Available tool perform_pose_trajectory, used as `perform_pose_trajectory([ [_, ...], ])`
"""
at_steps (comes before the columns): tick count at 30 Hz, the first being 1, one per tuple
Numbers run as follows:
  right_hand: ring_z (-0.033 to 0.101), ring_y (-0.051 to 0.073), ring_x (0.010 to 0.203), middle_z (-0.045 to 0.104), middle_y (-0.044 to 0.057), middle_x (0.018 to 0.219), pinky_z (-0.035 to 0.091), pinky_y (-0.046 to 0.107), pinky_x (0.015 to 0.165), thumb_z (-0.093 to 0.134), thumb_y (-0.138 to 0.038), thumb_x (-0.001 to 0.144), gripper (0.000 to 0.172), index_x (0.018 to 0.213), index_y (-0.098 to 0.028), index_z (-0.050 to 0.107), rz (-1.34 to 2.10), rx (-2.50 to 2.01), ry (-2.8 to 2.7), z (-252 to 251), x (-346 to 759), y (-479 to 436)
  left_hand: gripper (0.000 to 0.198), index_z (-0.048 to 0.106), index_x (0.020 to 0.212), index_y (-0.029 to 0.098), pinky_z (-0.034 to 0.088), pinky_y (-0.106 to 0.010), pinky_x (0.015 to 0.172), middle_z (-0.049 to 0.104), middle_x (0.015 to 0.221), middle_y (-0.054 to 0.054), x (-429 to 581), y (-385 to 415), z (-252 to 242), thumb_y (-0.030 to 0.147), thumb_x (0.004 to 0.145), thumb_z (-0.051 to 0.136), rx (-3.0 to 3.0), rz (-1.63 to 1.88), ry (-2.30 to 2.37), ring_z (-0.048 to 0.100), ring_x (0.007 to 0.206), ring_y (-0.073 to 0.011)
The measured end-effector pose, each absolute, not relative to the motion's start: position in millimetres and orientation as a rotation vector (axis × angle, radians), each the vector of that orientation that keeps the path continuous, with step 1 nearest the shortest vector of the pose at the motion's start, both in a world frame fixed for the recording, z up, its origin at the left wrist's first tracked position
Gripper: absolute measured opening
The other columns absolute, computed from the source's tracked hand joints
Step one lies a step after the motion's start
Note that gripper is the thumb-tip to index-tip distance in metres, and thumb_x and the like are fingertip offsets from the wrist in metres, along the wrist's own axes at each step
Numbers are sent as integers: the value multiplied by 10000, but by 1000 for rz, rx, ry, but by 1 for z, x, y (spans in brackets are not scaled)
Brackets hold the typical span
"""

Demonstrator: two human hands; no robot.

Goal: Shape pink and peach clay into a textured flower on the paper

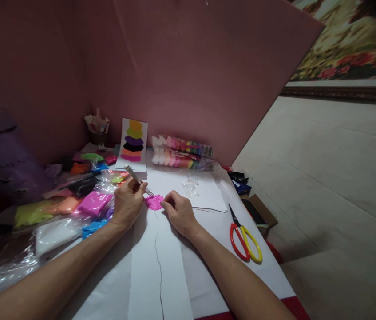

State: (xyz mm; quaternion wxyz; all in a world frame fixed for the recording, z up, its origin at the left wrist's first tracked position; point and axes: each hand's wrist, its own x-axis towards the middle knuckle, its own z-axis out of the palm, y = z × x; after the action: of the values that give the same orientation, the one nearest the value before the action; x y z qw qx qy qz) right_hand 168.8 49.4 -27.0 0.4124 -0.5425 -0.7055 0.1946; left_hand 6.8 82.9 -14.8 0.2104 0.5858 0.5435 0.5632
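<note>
My left hand [128, 202] is closed round a small metal fork [137, 179], its tines touching a flat piece of pink clay [154, 202] pressed on a white sheet of paper [161, 266]. A thin dark line runs down the sheet from the clay. My right hand [179, 212] rests on the paper just right of the clay, fingers curled, fingertips pressing its right edge.
Bags of coloured clay [91, 202] lie heaped at the left. A card with stacked colour blobs [132, 142] leans on the pink board, beside a pack of clay sticks [181, 153]. Red-and-yellow scissors [245, 238] lie at the right near the table edge.
</note>
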Motion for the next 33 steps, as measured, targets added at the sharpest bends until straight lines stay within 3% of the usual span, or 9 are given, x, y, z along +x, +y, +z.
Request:
perform_pose_trajectory([
  [33, 554, 128, 619, 616, -29, 674, 403, 224, 604, 603, -201, 813, 105, 717, -210, 561, 502, -1375, -1779, -26, 170, 50, 129, 568, 715, 212, 411, -255, 551, 583, 607, 38, 9, 83, -21, 322, 759, 620, 1605, 1640, 1390, 550, 550, -139],
])
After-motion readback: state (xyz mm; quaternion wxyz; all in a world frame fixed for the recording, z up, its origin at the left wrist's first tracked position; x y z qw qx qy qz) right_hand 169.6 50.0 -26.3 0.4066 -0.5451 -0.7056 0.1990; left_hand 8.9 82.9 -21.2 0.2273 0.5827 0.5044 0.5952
